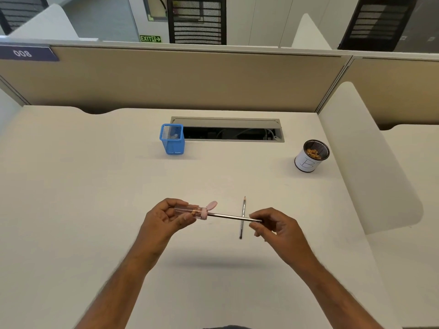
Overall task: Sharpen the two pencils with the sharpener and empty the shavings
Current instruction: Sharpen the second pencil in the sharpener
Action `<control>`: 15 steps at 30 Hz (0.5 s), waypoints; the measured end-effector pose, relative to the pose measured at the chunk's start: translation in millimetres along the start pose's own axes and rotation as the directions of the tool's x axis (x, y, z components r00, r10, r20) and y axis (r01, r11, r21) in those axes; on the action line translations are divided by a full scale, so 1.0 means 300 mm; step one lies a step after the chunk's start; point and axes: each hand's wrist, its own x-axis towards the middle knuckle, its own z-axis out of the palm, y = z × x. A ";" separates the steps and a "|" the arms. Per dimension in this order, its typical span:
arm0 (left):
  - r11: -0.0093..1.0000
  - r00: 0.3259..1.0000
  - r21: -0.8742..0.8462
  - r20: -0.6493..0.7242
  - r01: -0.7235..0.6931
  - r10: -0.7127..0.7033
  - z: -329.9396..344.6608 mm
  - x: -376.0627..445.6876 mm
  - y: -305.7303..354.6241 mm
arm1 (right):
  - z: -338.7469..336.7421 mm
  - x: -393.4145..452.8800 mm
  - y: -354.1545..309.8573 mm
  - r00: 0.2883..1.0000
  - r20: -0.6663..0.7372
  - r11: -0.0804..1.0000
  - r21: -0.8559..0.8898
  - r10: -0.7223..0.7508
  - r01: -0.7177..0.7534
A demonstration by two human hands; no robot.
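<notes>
My left hand (164,219) grips a clear pink sharpener (192,211) above the desk; its small pink lid is flipped up and some shavings show inside. A dark pencil (234,217) is pushed into the sharpener's mouth and lies level, its far end pinched by my right hand (273,227). A second pencil (242,217) lies on the white desk (71,198) below, pointing away from me with a sharp tip. A round cup marked "B" (306,162) at the right holds pencil shavings.
A blue mesh holder (172,140) stands at the back centre, beside an open cable slot (228,131) in the desk. Beige partition panels close off the back, and a white divider (365,157) bounds the right side.
</notes>
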 end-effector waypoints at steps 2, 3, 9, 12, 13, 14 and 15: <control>1.000 1.000 -0.002 0.004 -0.003 0.003 -0.001 0.003 -0.001 | 0.006 0.005 -0.001 1.000 -0.018 1.000 0.000 -0.007 0.007; 1.000 1.000 -0.002 0.006 -0.003 0.003 -0.001 0.005 -0.002 | 0.007 0.009 0.000 1.000 -0.021 1.000 0.005 -0.009 0.009; 1.000 1.000 0.010 0.021 0.004 -0.004 -0.004 0.015 -0.004 | -0.002 0.025 0.005 0.997 0.072 0.999 -0.033 0.022 -0.019; 1.000 0.999 0.004 0.031 0.007 -0.008 -0.007 0.019 -0.006 | -0.006 0.036 0.008 0.978 0.177 0.994 -0.014 0.112 -0.111; 1.000 0.999 0.006 0.031 0.012 -0.012 -0.008 0.019 -0.005 | -0.007 0.039 0.009 0.974 0.193 0.993 -0.001 0.117 -0.119; 1.000 1.000 0.008 0.028 0.014 -0.014 -0.009 0.019 -0.006 | -0.009 0.042 0.009 0.974 0.194 0.992 0.017 0.119 -0.125; 1.000 1.000 0.010 0.024 0.014 -0.014 -0.010 0.019 -0.008 | -0.009 0.044 0.005 0.974 0.192 0.991 0.038 0.119 -0.129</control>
